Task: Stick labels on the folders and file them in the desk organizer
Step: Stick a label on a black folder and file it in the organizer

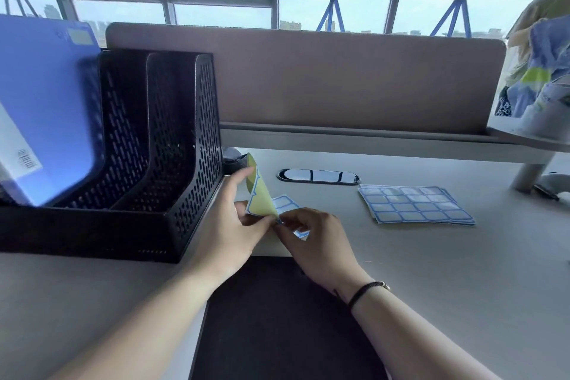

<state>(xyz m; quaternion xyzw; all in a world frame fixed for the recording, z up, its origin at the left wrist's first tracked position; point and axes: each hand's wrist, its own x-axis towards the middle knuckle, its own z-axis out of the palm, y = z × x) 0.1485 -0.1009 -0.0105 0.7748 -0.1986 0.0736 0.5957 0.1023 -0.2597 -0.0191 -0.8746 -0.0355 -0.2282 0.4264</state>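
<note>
A black folder [287, 324] lies flat on the desk in front of me. Just beyond its far edge, my left hand [228, 222] holds a label sheet [259, 191] folded up so its yellow backing faces me. My right hand [317, 244] pinches a blue-bordered label at the sheet's lower corner, fingertips touching the left hand's. A black mesh desk organizer [172, 145] stands at the left, with a blue folder [46, 108] upright in its leftmost slot. More label sheets [413, 203] lie stacked to the right.
A brown partition panel [339, 80] with a raised shelf [370, 142] runs along the back of the desk. An oval cable grommet [317, 177] sits in the desktop behind my hands. Bags and a white container [543, 95] rest on the shelf at far right.
</note>
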